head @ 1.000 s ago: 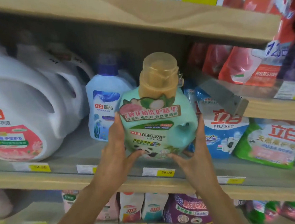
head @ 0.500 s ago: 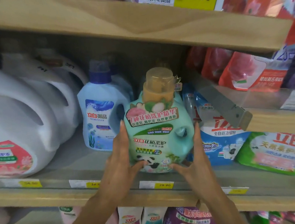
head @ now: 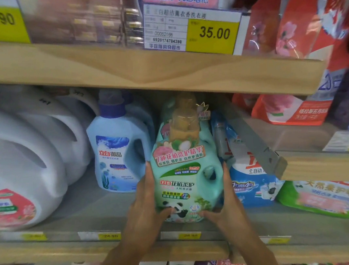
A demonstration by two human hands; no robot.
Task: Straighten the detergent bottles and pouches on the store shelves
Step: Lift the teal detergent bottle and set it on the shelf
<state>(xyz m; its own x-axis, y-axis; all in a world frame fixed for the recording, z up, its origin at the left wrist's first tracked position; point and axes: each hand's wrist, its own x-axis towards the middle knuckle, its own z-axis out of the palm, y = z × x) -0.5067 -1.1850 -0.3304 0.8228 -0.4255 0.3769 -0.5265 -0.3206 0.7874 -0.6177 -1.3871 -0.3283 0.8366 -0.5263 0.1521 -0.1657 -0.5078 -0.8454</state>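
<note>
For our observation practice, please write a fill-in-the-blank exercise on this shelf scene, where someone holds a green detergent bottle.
The left hand and right hand hold the green bottle, whose label shows a ____. The blue bottle stands to its ____. The yellow price tag almost straight above the green bottle reads ____.
Missing words: panda; left; 35.00

So the panda bottle [head: 185, 173] sits near the front of the middle shelf [head: 96, 209], left hand [head: 144, 215] and right hand [head: 229, 210] on its 2 sides. The smaller bottle [head: 118, 154] is just left and further back, big jugs [head: 20, 167] left of that, pouches [head: 251, 180] on the right.
</note>
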